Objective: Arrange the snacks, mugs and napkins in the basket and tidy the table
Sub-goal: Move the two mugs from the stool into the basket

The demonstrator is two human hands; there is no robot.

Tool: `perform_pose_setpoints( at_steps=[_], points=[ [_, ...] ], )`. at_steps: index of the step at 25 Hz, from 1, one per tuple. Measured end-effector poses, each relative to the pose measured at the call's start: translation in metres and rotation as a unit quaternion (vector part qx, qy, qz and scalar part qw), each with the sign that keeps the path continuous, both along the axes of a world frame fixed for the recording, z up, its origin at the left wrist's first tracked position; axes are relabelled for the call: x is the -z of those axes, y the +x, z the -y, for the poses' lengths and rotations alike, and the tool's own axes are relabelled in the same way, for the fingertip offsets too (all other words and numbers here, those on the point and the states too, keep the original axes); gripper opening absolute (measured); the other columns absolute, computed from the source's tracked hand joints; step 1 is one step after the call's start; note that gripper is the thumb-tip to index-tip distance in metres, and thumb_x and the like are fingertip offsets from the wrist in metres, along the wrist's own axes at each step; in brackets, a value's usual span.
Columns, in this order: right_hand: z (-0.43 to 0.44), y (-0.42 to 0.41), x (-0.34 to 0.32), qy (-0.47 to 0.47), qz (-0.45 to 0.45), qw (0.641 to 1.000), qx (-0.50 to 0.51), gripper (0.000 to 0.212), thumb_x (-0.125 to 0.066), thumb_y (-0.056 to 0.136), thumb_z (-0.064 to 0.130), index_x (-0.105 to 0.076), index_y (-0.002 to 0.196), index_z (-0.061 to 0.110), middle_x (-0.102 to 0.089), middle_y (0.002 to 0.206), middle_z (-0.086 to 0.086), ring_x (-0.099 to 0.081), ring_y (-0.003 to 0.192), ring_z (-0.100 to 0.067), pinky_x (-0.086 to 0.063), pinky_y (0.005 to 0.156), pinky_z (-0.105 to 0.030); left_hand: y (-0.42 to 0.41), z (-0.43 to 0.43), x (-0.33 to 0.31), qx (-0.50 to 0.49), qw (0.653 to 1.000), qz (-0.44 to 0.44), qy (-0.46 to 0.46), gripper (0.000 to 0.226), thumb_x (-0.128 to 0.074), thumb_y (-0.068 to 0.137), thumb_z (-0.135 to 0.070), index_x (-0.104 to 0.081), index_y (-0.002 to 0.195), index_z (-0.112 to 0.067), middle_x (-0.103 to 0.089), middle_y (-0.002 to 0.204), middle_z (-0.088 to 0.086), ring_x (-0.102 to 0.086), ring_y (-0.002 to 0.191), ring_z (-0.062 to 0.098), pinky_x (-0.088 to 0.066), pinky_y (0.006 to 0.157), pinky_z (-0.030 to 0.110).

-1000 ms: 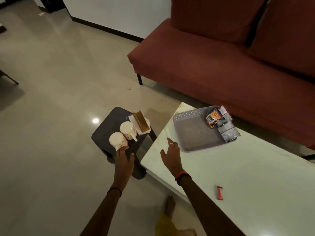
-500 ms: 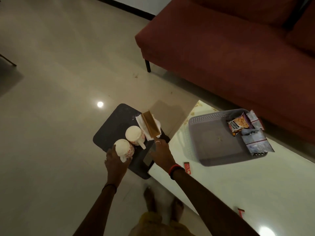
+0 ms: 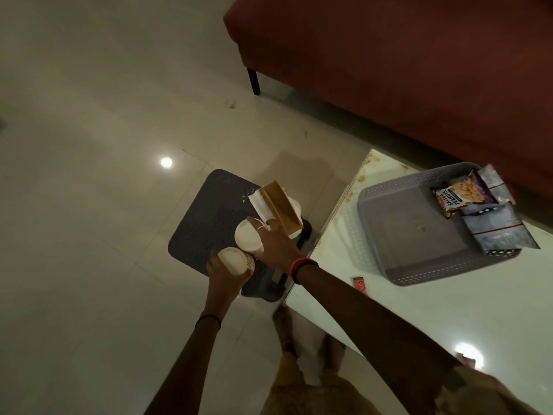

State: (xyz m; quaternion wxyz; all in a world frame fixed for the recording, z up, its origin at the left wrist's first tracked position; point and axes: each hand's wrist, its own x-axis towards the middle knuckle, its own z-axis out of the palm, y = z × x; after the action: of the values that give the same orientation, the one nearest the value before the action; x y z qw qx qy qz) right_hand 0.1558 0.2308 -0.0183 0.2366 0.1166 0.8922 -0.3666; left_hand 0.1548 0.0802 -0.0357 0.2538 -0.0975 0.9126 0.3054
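Two white mugs stand on a dark stool point(image 3: 203, 217). My left hand point(image 3: 223, 272) is wrapped around the near mug point(image 3: 233, 259). My right hand point(image 3: 273, 244) grips the far mug point(image 3: 247, 236) from its right side. Behind the mugs a brown napkin holder point(image 3: 281, 208) sits on white napkins point(image 3: 258, 202). The grey basket point(image 3: 398, 232) rests on the white table point(image 3: 419, 313), holding a salted peanuts packet point(image 3: 459, 196) and silver snack packets point(image 3: 496, 229) in its right part.
A small red snack wrapper point(image 3: 359, 285) lies on the table near its left edge, another red one point(image 3: 468, 361) at the near side. A red sofa point(image 3: 404, 61) stands behind the table. My bare feet point(image 3: 284, 324) are on the tiled floor.
My right hand moved from beside the napkin holder onto the far mug. My left hand closed around the near mug. The view tilted further down.
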Motion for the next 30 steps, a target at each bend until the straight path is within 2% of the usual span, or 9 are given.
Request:
perform_pose_setpoints(
  at_steps=[5, 10, 14, 17, 20, 23, 26, 30],
  points=[
    [0.009, -0.020, 0.014, 0.054, 0.012, 0.998, -0.035, 0.090, -0.071, 0.080, 0.036, -0.015, 0.151, 0.034, -0.035, 0.142, -0.018, -0.042, 0.125, -0.040, -0.044, 0.101, -0.048, -0.006, 0.005, 0.002, 0.016, 1.000, -0.022, 0.016, 0.100, -0.088, 0.056, -0.022, -0.027, 0.134, -0.003, -0.038, 0.136, 0.019, -0.042, 0.125, 0.032, -0.047, 0.095, 0.045],
    [0.012, -0.026, 0.017, 0.033, 0.033, 0.999, -0.024, 0.085, -0.072, 0.079, 0.035, -0.022, 0.148, 0.030, -0.031, 0.143, -0.017, -0.038, 0.128, -0.040, -0.047, 0.097, -0.050, -0.010, 0.008, -0.004, 0.040, 0.998, -0.049, 0.004, 0.098, -0.088, 0.057, -0.023, -0.030, 0.132, 0.002, -0.042, 0.134, 0.022, -0.043, 0.124, 0.034, -0.047, 0.096, 0.045],
    [0.012, -0.002, 0.005, -0.006, 0.022, 0.999, 0.044, 0.089, -0.075, 0.076, 0.028, -0.022, 0.148, 0.028, -0.032, 0.144, -0.016, -0.039, 0.130, -0.038, -0.046, 0.101, -0.051, -0.010, 0.017, -0.021, 0.044, 0.999, -0.032, -0.006, 0.104, -0.088, 0.057, -0.018, -0.024, 0.137, 0.001, -0.037, 0.138, 0.024, -0.040, 0.127, 0.036, -0.043, 0.099, 0.047],
    [0.010, 0.024, -0.010, -0.035, 0.001, 0.990, 0.137, 0.088, -0.076, 0.076, 0.028, -0.024, 0.147, 0.024, -0.032, 0.149, -0.010, -0.039, 0.135, -0.031, -0.044, 0.107, -0.048, -0.005, 0.021, -0.036, 0.040, 0.999, -0.022, 0.009, 0.100, -0.085, 0.059, -0.009, -0.025, 0.139, -0.002, -0.036, 0.140, 0.023, -0.039, 0.129, 0.037, -0.040, 0.103, 0.050],
    [-0.005, 0.049, -0.030, -0.057, 0.009, 0.964, 0.261, 0.087, -0.077, 0.076, 0.033, -0.027, 0.145, 0.015, -0.039, 0.145, -0.009, -0.043, 0.133, -0.026, -0.043, 0.109, -0.040, -0.003, 0.004, -0.059, 0.081, 0.996, -0.029, -0.001, 0.101, -0.086, 0.057, -0.009, -0.026, 0.138, -0.003, -0.036, 0.140, 0.022, -0.039, 0.129, 0.037, -0.039, 0.103, 0.050],
    [-0.035, 0.071, -0.056, -0.018, 0.012, 0.951, 0.310, 0.091, -0.078, 0.073, 0.040, -0.026, 0.145, 0.020, -0.042, 0.136, -0.008, -0.049, 0.124, -0.023, -0.049, 0.097, -0.032, -0.006, -0.033, -0.083, 0.189, 0.978, -0.085, -0.002, 0.098, -0.087, 0.057, -0.015, -0.031, 0.136, 0.002, -0.041, 0.138, 0.022, -0.039, 0.129, 0.035, -0.036, 0.105, 0.040],
    [-0.080, 0.092, -0.082, -0.015, -0.026, 0.917, 0.399, 0.090, -0.082, 0.069, 0.036, -0.030, 0.141, 0.022, -0.046, 0.128, -0.012, -0.055, 0.115, -0.029, -0.054, 0.088, -0.036, -0.011, -0.089, -0.105, 0.268, 0.958, -0.100, 0.026, 0.093, -0.085, 0.061, -0.021, -0.032, 0.135, 0.000, -0.042, 0.137, 0.019, -0.041, 0.127, 0.031, -0.028, 0.101, 0.024],
    [-0.152, 0.121, -0.094, -0.008, -0.053, 0.840, 0.541, 0.088, -0.085, 0.066, 0.023, -0.032, 0.136, 0.017, -0.045, 0.127, -0.019, -0.052, 0.116, -0.038, -0.051, 0.091, -0.043, -0.012, -0.182, -0.117, 0.301, 0.943, -0.073, 0.120, 0.093, -0.085, 0.060, -0.019, -0.029, 0.135, -0.015, -0.035, 0.137, 0.013, -0.038, 0.114, 0.017, -0.037, 0.091, 0.031]
  ],
)
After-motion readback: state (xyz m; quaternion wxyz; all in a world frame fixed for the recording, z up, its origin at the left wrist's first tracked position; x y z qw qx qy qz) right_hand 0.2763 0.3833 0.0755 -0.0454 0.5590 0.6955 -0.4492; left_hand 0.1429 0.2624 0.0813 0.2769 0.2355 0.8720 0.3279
